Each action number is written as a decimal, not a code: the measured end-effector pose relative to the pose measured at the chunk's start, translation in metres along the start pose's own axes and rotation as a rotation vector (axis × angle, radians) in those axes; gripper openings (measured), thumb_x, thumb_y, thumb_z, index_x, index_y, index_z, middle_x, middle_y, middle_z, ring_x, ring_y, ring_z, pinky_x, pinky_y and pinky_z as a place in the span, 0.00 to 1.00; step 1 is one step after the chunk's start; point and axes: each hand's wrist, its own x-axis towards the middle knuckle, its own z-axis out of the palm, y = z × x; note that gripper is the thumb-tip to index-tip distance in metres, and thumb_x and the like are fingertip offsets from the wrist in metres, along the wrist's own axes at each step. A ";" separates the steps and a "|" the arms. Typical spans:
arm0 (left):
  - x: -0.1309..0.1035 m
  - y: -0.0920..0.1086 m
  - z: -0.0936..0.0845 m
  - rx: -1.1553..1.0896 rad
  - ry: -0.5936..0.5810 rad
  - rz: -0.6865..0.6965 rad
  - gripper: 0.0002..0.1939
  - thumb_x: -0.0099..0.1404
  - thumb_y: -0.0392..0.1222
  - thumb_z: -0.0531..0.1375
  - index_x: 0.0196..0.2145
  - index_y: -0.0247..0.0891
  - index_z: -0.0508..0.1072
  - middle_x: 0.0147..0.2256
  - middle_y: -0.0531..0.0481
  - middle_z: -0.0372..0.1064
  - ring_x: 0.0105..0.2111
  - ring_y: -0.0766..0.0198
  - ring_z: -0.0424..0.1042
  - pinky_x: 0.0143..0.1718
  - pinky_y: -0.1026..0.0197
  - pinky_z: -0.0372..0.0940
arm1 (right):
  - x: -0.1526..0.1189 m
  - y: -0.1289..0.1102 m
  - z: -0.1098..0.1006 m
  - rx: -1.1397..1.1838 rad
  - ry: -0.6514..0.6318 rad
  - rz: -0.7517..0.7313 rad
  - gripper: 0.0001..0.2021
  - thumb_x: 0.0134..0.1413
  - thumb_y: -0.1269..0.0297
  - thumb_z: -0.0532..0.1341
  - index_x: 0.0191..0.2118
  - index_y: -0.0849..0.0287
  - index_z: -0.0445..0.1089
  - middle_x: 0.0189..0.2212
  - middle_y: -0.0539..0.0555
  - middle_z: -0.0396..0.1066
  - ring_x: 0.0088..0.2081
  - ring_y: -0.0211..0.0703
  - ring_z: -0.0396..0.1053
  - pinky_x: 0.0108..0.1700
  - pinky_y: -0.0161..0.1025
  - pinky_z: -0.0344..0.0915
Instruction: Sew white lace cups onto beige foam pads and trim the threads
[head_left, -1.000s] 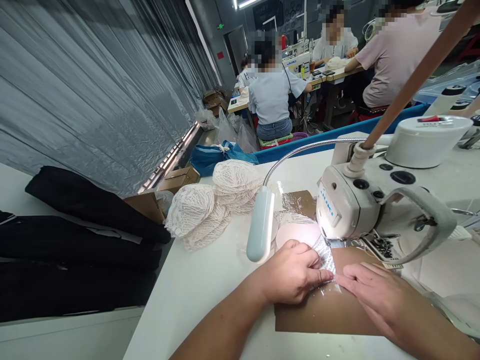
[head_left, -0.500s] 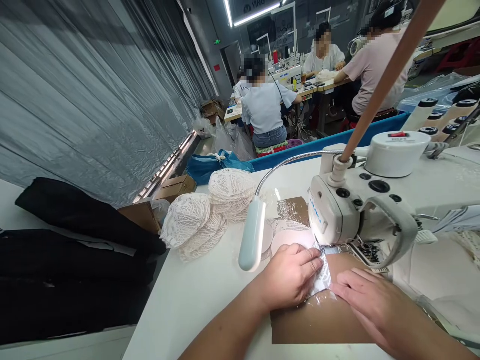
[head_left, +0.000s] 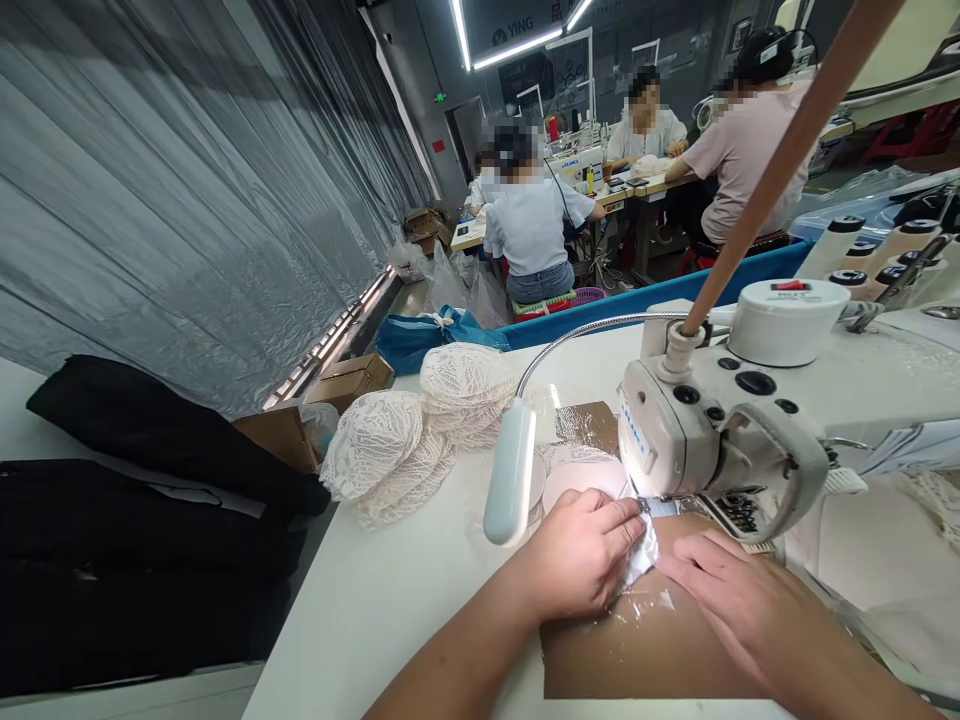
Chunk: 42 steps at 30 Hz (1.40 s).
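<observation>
White lace fabric (head_left: pixel 643 562) runs up to the needle area of the sewing machine (head_left: pixel 667 430). My left hand (head_left: pixel 589 550) is closed on it, fingertips pressing close to the presser foot. At the lace's right edge, the fingertips of my right hand (head_left: pixel 739 600) are drawn together on the fabric; exactly what lies under them is partly hidden. A pale pink cup-shaped piece (head_left: pixel 581 478) with lace around it lies behind my left hand. Beneath both hands is a brown, shiny sheet (head_left: pixel 637 655). The machine head hides the needle.
Stacked lace cups (head_left: pixel 375 445) and a second lace stack (head_left: pixel 465 385) stand left on the white table (head_left: pixel 397 590). A lamp (head_left: pixel 510 475) on a bent neck hangs beside my left hand. Thread cones (head_left: pixel 840 245) stand at right. Several people sit at machines beyond.
The lace has shifted slightly up toward the machine, and less of it shows between my hands. Both hands stay nearly in place. The view has tilted up a little.
</observation>
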 end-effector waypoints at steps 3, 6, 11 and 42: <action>-0.001 -0.001 -0.001 -0.010 0.001 0.003 0.20 0.68 0.39 0.52 0.57 0.36 0.65 0.58 0.45 0.64 0.45 0.55 0.64 0.44 0.54 0.60 | 0.005 0.000 -0.002 -0.078 0.049 0.019 0.22 0.53 0.80 0.47 0.48 0.53 0.66 0.35 0.54 0.70 0.31 0.44 0.68 0.29 0.40 0.55; -0.002 -0.003 -0.001 -0.025 0.007 0.000 0.19 0.68 0.39 0.53 0.56 0.39 0.66 0.58 0.48 0.65 0.46 0.56 0.63 0.46 0.54 0.59 | 0.013 -0.003 -0.010 -0.172 0.088 0.027 0.22 0.52 0.80 0.47 0.47 0.53 0.68 0.35 0.54 0.71 0.25 0.41 0.66 0.25 0.39 0.53; 0.000 -0.007 0.000 -0.023 0.000 -0.020 0.19 0.67 0.37 0.54 0.56 0.40 0.66 0.56 0.46 0.66 0.48 0.56 0.63 0.47 0.54 0.59 | 0.020 -0.006 -0.015 -0.320 0.143 0.044 0.25 0.49 0.82 0.49 0.50 0.56 0.69 0.36 0.54 0.75 0.19 0.38 0.64 0.18 0.38 0.49; 0.000 0.031 -0.015 -0.001 -0.065 -0.189 0.12 0.69 0.43 0.52 0.46 0.39 0.69 0.43 0.48 0.70 0.39 0.57 0.66 0.39 0.55 0.65 | -0.003 0.003 -0.014 -0.072 0.082 0.028 0.16 0.62 0.73 0.47 0.47 0.54 0.68 0.32 0.51 0.73 0.31 0.43 0.72 0.30 0.40 0.66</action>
